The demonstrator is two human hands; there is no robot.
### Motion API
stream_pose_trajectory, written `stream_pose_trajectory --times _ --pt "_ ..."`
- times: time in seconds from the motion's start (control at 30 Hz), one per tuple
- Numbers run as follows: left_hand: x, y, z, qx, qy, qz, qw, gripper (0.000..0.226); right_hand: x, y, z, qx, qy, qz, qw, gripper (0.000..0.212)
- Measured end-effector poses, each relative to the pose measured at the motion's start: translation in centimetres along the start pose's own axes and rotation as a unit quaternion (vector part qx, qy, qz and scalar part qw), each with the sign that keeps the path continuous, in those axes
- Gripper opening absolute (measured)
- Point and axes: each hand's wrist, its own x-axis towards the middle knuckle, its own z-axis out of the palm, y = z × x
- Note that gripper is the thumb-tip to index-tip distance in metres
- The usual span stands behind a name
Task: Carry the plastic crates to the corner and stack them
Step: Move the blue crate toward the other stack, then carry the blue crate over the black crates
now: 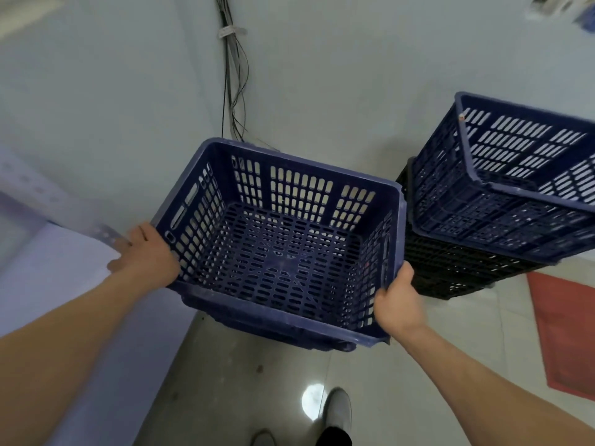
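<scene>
An empty dark blue perforated crate (280, 249) is held in front of me, close to the room corner. My left hand (151, 255) grips its left rim, and my right hand (397, 300) grips its near right corner. Below the held crate, the rim of another blue crate (289, 338) shows. To the right stands a stack against the wall: a blue crate (502, 201) on top of a black crate (450, 268).
Cables (233, 75) hang down the wall corner behind the crate. A pale purple shelf or cabinet (64, 284) fills the left side. A red mat (566, 329) lies on the tiled floor at right. My shoe (338, 410) is below.
</scene>
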Motion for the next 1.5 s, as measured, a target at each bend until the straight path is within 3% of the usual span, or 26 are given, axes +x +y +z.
stream_pose_trajectory --times 0.13,0.3,0.73,1.1,1.5 --pt "-3.2 2.7 -0.4 0.065 0.002 0.108 0.992 0.07 0.0 0.1 -2.9 -0.04 -0.095 -0.003 0.995 0.078" --pt "-6.9 7.0 -1.2 0.074 -0.028 0.18 0.981 0.069 -1.5 1.0 -6.9 -0.072 -0.069 -0.011 0.995 0.082" --pt "-16.0 21.3 -4.1 0.008 0.01 0.214 0.977 0.075 3.4 8.2 -19.7 -0.135 0.018 -0.116 0.984 0.085" --pt "-24.1 38.3 -4.0 -0.079 0.067 0.27 0.957 0.065 11.8 19.4 -36.3 -0.121 0.059 -0.077 0.988 0.086" --pt "-19.7 57.3 -4.3 -0.111 0.028 0.275 0.955 0.065 22.3 24.3 -45.7 -0.126 0.097 -0.029 0.987 0.083"
